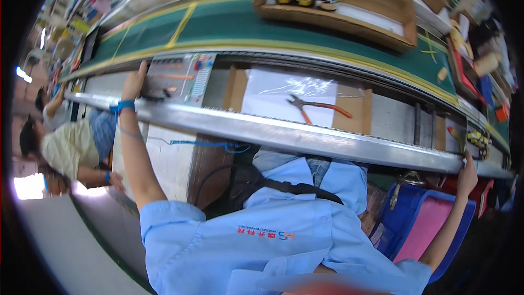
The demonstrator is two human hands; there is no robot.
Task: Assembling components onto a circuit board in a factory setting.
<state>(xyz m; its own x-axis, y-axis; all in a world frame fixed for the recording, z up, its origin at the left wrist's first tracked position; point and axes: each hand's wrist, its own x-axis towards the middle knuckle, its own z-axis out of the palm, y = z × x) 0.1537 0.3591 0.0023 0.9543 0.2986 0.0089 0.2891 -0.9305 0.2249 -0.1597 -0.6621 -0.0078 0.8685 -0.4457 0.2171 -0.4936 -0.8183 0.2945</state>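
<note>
My left hand (pixel 135 83), a blue band round its wrist, rests against the left end of a circuit board (pixel 173 79) with components on it. Its fingers look stretched along the board's edge. The board lies across a metal-railed conveyor track (pixel 295 134). Far to the right, my right hand (pixel 468 176) is at the near rail, its fingers closed at the lower end of a slim brush-like tool (pixel 457 139) with a red tip; the grip is partly hidden. Between my hands, orange-handled cutting pliers (pixel 316 107) lie on a white sheet (pixel 267 94) inside the track.
Beyond the track runs a green work surface (pixel 218 24) with a cardboard box (pixel 376 24) holding yellow-and-black parts. A blue bin (pixel 406 224) with pink lining stands below right. A blue coiled cord (pixel 202 143) hangs near my left arm. Another person (pixel 71 147) works at the left.
</note>
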